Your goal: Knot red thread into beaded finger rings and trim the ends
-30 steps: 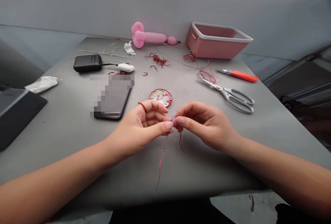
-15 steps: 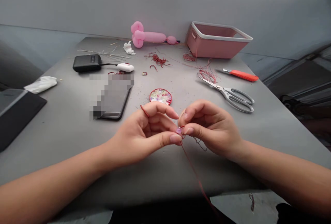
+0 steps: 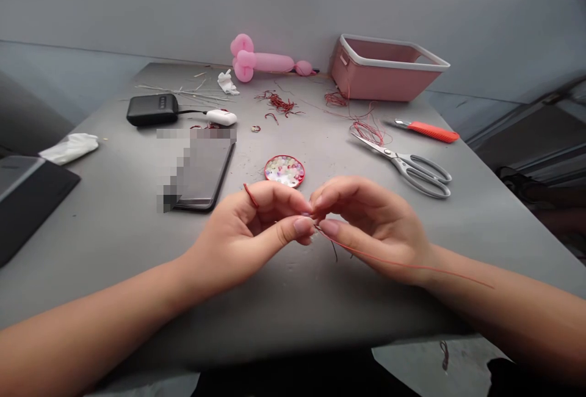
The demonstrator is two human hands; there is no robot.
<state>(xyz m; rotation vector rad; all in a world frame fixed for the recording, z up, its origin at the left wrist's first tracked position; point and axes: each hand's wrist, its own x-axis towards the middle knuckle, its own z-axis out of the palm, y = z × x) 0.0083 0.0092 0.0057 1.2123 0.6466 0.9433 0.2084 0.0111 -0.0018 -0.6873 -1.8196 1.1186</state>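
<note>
My left hand [image 3: 260,223] pinches a small purple bead [image 3: 306,214] between thumb and index finger; the fingers cover most of it. Right against it, my right hand [image 3: 366,223] pinches the red cord [image 3: 389,259], with thumb and index tips meeting those of the left. The cord's long end trails across my right palm and wrist. A short dark thread end [image 3: 334,250] hangs below the fingertips. A red cord ring circles my left index finger. Just beyond the hands lies a round red-rimmed dish [image 3: 284,184] holding many small pale and pink beads.
Scissors [image 3: 405,165] and an orange-handled cutter [image 3: 433,131] lie to the right, beside tangled red cord [image 3: 366,132]. A pink basket [image 3: 379,82] and a pink balloon [image 3: 272,63] stand at the back. Left are a phone [image 3: 206,171], a black power bank [image 3: 152,110] and tissue [image 3: 71,148].
The fingertips have closed together and shifted slightly left, now mostly covering the bead. The red cord's long end swung from hanging toward my lap to lying across my right wrist.
</note>
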